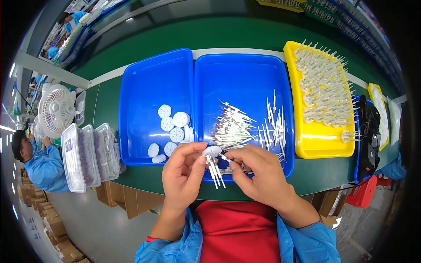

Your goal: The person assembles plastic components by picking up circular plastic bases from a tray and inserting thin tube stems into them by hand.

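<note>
Holding a white disc point(212, 151) at the near edge of the right-hand blue tray point(241, 74), the left hand point(183, 168) pinches it between thumb and fingers, with several slim white rods point(215, 173) extending from it toward the wearer's body. The right hand point(259, 172) pinches a single rod point(225, 157) between thumb and index finger, its end beside the disc; contact cannot be determined. Loose rods point(232, 125) lie piled in the same tray. Spare discs point(180, 119) lie in the left-hand blue tray point(155, 83). Right of both, a yellow tray point(324, 148) carries closely packed disc-and-rod assemblies point(326, 87)
</note>
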{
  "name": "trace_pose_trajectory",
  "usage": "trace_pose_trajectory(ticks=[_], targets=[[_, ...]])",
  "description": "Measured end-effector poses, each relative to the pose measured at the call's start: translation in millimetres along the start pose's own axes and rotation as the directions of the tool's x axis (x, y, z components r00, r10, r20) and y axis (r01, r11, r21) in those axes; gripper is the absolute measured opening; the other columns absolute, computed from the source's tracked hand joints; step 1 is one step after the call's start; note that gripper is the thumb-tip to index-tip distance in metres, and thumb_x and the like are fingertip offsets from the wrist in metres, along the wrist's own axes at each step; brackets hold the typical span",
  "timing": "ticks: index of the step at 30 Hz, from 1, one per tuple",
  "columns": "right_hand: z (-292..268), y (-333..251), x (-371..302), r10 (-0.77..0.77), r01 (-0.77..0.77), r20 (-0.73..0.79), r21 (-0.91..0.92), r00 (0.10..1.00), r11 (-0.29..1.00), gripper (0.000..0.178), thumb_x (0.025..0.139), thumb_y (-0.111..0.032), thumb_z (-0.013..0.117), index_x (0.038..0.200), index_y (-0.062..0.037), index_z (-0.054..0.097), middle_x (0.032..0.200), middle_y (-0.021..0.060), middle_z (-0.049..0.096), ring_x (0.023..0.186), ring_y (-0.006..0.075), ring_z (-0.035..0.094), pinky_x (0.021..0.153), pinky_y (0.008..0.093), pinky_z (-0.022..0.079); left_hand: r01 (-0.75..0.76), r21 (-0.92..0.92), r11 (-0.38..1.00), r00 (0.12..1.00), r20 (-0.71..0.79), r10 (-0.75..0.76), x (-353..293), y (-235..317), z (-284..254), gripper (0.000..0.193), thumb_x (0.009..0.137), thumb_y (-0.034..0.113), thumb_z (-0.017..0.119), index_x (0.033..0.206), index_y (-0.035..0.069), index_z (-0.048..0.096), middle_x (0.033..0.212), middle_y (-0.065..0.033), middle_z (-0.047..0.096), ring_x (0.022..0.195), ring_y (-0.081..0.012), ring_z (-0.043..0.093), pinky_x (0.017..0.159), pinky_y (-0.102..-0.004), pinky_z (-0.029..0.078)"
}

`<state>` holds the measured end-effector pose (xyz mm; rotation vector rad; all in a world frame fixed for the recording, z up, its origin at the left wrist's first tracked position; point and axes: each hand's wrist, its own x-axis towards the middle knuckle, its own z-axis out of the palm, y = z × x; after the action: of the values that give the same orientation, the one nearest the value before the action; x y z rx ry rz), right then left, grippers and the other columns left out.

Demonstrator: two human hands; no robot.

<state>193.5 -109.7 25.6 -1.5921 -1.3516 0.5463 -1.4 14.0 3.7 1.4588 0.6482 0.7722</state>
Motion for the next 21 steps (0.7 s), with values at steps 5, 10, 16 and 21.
trace_pose_trajectory(ticks=[5, 10, 16, 21], targets=[[-2.0, -1.5, -0.3, 0.058, -0.058, 0.016, 0.047, 0.998, 0.997, 0.019, 0.097, 0.0, 0.077, 0.116, -0.0001, 0.076, 0.102, 0.0184, 0.079, 0.087, 0.0367, 0.079, 0.074, 0.0429, 0.062, -0.048, 0.053, 0.997, 0.998, 0.034, 0.046, 2.5, 4.9, 0.6, 0.024, 0.113, -0.006, 0.067, 0.137, -0.008, 0.068, 0.127, -0.0132, 0.071, 0.107, -0.0168, 0.077, 0.094, -0.0293, 0.062], [-5.1, -3.3, -0.7, 0.112, -0.114, 0.032, 0.101, 0.993, 0.988, 0.017, 0.098, 0.001, 0.076, 0.114, 0.0015, 0.077, 0.102, 0.018, 0.08, 0.084, 0.0327, 0.08, 0.073, 0.0392, 0.062, -0.085, 0.065, 0.994, 0.995, 0.061, 0.081, 2.8, 5.5, -0.7, 0.024, 0.111, -0.008, 0.068, 0.135, -0.009, 0.07, 0.131, -0.0139, 0.066, 0.112, -0.0175, 0.075, 0.095, -0.0285, 0.063], [-7.1, -3.4, -2.0, 0.169, -0.171, 0.035, 0.113, 0.985, 0.979, 0.018, 0.098, 0.001, 0.076, 0.116, 0.0024, 0.079, 0.102, 0.0169, 0.08, 0.08, 0.0272, 0.079, 0.07, 0.0363, 0.062, -0.088, 0.088, 0.992, 0.992, 0.096, 0.08, 3.3, 8.2, -2.1, 0.024, 0.109, -0.009, 0.07, 0.133, -0.01, 0.071, 0.132, -0.0148, 0.066, 0.114, -0.0196, 0.076, 0.099, -0.0309, 0.065], [-4.1, -9.6, -1.2, 0.161, -0.165, 0.044, 0.129, 0.986, 0.978, 0.013, 0.101, -0.005, 0.084, 0.113, -0.0001, 0.08, 0.095, 0.0116, 0.078, 0.068, 0.0189, 0.072, 0.06, 0.0332, 0.055, -0.13, 0.102, 0.986, 0.985, 0.122, 0.118, 4.1, 6.9, 0.1, 0.022, 0.104, -0.01, 0.076, 0.126, -0.01, 0.074, 0.131, -0.0176, 0.068, 0.116, -0.022, 0.078, 0.097, -0.0323, 0.068]])
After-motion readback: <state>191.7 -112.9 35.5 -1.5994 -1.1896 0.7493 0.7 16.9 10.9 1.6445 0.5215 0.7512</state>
